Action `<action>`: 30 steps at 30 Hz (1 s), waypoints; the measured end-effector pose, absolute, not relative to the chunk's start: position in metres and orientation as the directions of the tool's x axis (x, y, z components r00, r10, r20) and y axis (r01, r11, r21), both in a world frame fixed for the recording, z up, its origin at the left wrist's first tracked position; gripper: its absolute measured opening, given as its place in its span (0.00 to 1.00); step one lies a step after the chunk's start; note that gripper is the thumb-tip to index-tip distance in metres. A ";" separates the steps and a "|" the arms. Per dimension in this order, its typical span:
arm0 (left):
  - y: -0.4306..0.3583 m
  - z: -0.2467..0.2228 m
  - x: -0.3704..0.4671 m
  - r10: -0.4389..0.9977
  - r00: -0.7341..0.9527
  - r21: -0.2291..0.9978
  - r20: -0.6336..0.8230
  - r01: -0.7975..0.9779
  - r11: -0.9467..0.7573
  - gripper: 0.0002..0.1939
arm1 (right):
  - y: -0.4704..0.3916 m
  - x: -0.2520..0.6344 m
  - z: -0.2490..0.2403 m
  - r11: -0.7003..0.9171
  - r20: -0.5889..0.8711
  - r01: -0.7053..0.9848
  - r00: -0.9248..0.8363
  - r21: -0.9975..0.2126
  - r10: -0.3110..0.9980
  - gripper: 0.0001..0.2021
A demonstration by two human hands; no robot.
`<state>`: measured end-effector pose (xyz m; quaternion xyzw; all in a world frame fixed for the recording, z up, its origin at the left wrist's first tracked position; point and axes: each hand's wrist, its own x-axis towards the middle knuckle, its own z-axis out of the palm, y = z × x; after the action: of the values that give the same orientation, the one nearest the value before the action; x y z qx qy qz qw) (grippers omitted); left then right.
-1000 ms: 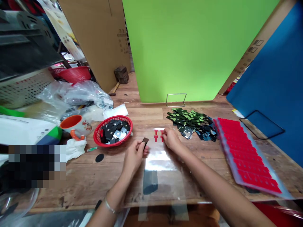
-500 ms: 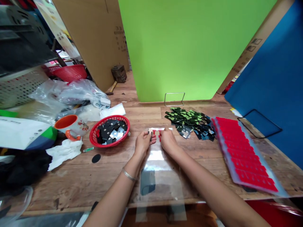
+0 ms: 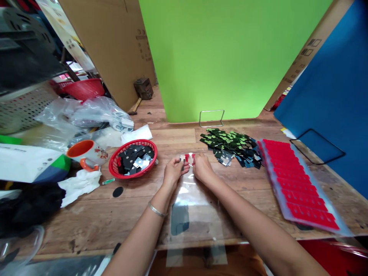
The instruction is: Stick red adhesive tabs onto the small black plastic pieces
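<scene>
My left hand (image 3: pixel 172 172) is closed around a small flat black-and-silver piece (image 3: pixel 182 158), held between thumb and fingers. Close beside it, my right hand (image 3: pixel 202 169) pinches at the far end of a clear plastic sheet (image 3: pixel 198 226). Small red pieces (image 3: pixel 187 157) show between the two hands at that end; my right fingertips partly hide them. The sheet runs back towards me and hangs past the table's front edge. A dark rounded patch (image 3: pixel 180 219) is visible through or under the sheet.
A red basket (image 3: pixel 110 165) of black and silver pieces stands left, beside an orange-and-white mug (image 3: pixel 99 155). Ahead right lies a heap of black-and-green pieces (image 3: pixel 230 142). Rows of red pieces (image 3: pixel 299 180) lie on plastic sheeting at right. A green panel (image 3: pixel 235 57) rises behind.
My right fingers have shifted slightly left and inward, and the sheet's far end now looks bent. The red pieces sit closer to my right fingertips. My left hand keeps its hold.
</scene>
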<state>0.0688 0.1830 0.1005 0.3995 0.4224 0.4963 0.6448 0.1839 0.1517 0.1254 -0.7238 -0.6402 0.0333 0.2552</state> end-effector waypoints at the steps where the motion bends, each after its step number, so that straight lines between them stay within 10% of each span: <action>1: 0.183 0.101 0.069 0.978 0.148 0.934 -0.150 -0.303 0.189 0.04 | 0.151 0.185 0.123 -0.018 0.298 0.901 0.163 -0.434 0.941 0.09; 9: 0.183 0.104 0.070 0.977 0.138 0.933 -0.164 -0.301 0.199 0.04 | 0.121 0.212 0.124 0.255 0.472 0.614 0.219 -0.747 0.854 0.03; 16: 0.141 0.120 0.057 0.967 0.229 0.919 -0.110 -0.347 0.187 0.08 | 0.067 0.202 0.110 0.221 0.222 0.042 0.342 -0.974 0.913 0.09; 30: 0.056 0.077 0.059 0.873 0.429 0.832 -0.231 -0.378 0.406 0.21 | 0.027 0.177 0.073 0.210 0.213 0.041 0.281 -0.977 0.936 0.06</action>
<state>0.0586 0.0556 0.0774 0.3599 0.3437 0.4092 0.7648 0.1768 0.0274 0.0732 -0.5125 -0.4763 0.3639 0.6149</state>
